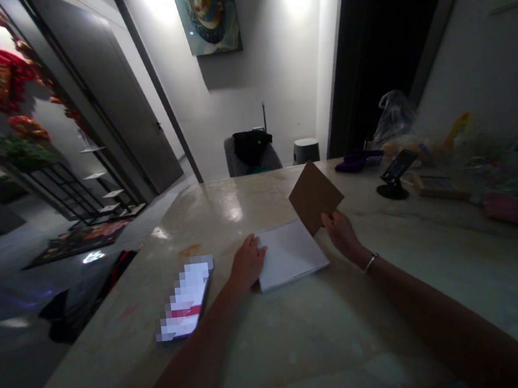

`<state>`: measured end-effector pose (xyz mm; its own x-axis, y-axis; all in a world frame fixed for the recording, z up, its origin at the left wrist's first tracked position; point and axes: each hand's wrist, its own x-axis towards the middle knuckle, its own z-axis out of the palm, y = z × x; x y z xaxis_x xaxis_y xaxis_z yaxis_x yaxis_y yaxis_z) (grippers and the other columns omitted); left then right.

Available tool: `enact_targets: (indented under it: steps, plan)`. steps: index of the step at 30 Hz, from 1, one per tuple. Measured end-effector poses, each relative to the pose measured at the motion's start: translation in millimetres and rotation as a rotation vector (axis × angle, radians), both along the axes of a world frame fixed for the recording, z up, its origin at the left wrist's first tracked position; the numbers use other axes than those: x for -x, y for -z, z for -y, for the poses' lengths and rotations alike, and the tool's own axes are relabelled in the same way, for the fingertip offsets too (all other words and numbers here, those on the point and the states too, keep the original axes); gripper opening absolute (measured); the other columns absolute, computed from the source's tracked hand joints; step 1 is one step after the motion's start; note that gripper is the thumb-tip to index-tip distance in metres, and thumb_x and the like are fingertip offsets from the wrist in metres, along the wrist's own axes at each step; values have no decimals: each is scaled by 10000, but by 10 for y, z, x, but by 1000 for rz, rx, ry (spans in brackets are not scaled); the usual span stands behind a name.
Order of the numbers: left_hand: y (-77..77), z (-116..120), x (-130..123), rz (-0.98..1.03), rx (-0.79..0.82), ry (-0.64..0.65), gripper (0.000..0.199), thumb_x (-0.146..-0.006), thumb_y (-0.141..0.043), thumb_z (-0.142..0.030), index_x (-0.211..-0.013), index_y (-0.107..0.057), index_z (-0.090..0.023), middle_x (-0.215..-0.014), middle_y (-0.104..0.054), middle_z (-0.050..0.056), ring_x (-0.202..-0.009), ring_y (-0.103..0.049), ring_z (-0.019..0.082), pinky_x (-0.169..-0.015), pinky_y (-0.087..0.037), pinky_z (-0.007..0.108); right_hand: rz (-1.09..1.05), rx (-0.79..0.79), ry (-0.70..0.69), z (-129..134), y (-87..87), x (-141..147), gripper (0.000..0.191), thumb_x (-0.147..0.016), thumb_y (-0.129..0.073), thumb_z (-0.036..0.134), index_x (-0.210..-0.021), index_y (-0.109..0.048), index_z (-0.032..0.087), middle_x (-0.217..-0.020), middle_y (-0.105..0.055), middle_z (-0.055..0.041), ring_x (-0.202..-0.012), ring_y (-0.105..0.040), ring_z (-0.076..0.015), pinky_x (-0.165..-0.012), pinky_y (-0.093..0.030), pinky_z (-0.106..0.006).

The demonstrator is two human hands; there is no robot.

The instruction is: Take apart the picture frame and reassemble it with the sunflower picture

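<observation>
Right hand (341, 234) pinches the lower edge of a brown card (315, 197), seemingly light and stiff, best held there; left hand (250, 260) lies open on a white paper pad (291, 255), likely soft.

We've got bare forearms (190, 355), L hand (248, 260) & R hand (343, 236) uncovered, thin silver bracelet (370, 262) on R wrist (360, 252).

Pixelation is masking the flat object (184, 297) on the surface (303, 350), so its face is unreadable. The right hand (343, 234) is hiding the lower corner of a brown card (315, 197). The bottom edge is cutting off the left forearm (188, 362) and right forearm (448, 322), the top edge is cropping a wall painting (207, 14), and dimness is blurring the small items (447, 180) at right.
</observation>
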<state>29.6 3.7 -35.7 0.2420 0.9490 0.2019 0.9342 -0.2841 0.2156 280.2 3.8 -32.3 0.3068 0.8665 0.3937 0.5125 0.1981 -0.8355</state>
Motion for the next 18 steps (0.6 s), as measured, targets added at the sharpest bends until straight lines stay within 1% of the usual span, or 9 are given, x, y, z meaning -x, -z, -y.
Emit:
enact_targets:
  steps: [2,3,6,8,9,11,13,16,18]
  plan:
    - [1,1,4,17,-13,3,395,-868,-363,-289,-1184,-487,-87,-1328,-434,151,-1225,-402,208,-1031,-300,329,187,-12,-7,88,-45,75,289,-828,-355,335,-744,-564,154,-674,-614,-70,-612,-551,-163,-606,-436,-270]
    - [3,0,6,24,-20,6,392,-866,-367,-288,-1184,-489,-94,-1326,-437,148,-1221,-407,208,-1029,-305,331,257,-13,-34,125,-59,108,295,-841,-336,317,-781,-574,154,-707,-626,-83,-639,-563,-171,-630,-440,-275]
    - [18,-15,16,42,-36,10,389,-858,-375,-281,-1184,-492,-102,-1318,-447,145,-1202,-430,207,-1020,-320,327,382,-68,-136,202,-72,179,299,-849,-332,246,-1004,-573,161,-967,-643,-111,-864,-593,-200,-781,-449,-311]
    - [29,-33,22,50,-39,32,382,-858,-368,-269,-1170,-505,-98,-1295,-474,142,-1207,-424,202,-1022,-319,328,438,-119,-218,228,-67,207,335,-838,-358,203,-1119,-539,186,-1142,-590,-94,-1031,-548,-203,-896,-416,-347]
    - [33,-42,24,50,-38,53,374,-859,-361,-263,-1157,-518,-99,-1277,-494,136,-1217,-411,199,-1027,-312,330,467,-134,-256,236,-64,218,350,-828,-375,185,-1139,-535,196,-1188,-566,-83,-1079,-525,-202,-931,-397,-363]
    - [34,-56,26,54,-38,86,353,-860,-353,-253,-1120,-548,-114,-1238,-534,118,-1237,-384,192,-1038,-299,336,527,-140,-322,247,-64,238,363,-803,-415,159,-1138,-549,204,-1212,-554,-76,-1098,-515,-206,-954,-383,-388]
    - [25,-59,22,81,-44,97,327,-857,-357,-244,-1083,-572,-144,-1214,-557,96,-1232,-390,188,-1033,-308,342,582,-133,-363,251,-66,257,368,-790,-450,156,-1139,-556,208,-1194,-569,-76,-1069,-534,-209,-941,-393,-397]
    - [-1,-38,13,157,-34,123,289,-844,-377,-234,-1042,-580,-179,-1182,-574,78,-1124,-497,185,-957,-391,329,651,-136,-402,245,-55,269,335,-805,-480,204,-1128,-568,209,-1167,-588,-78,-1044,-544,-209,-919,-406,-395]
    - [-19,-16,8,194,-19,102,276,-824,-405,-223,-1039,-568,-161,-1125,-594,98,-1005,-566,189,-874,-442,315,682,-147,-434,234,-32,265,313,-803,-511,244,-1103,-587,199,-1159,-592,-82,-1052,-538,-212,-915,-407,-390]
